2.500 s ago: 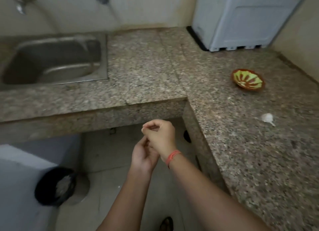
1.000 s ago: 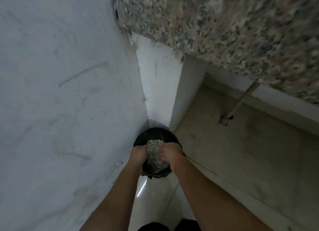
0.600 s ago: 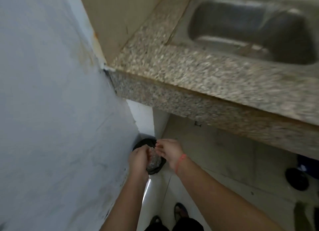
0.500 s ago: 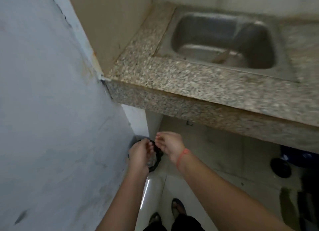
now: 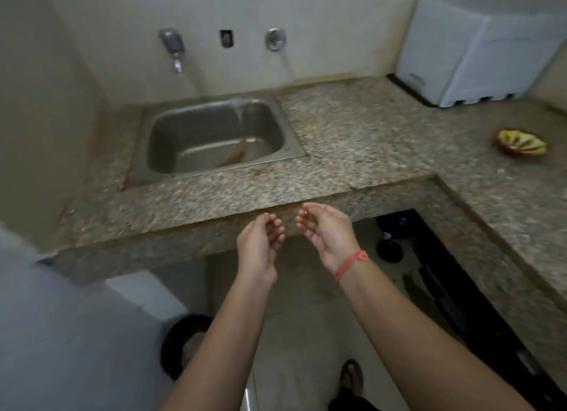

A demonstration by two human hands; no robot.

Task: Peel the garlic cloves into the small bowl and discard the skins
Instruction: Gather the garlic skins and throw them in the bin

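L hand (image 5: 260, 242) & R hand (image 5: 325, 235): fingers loosely curled, nothing held, just apart, before counter (image 5: 352, 140) edge. Bowl (image 5: 521, 142) on counter, far R.

The L-shaped granite countertop (image 5: 352, 140) has a steel sink (image 5: 167, 140) set in at eleven o'clock. A white appliance (image 5: 478, 51) stands at one o'clock and the small bowl (image 5: 521, 142) at two o'clock. On the floor (image 5: 306, 318), a black bin (image 5: 176, 346) sits at seven o'clock.
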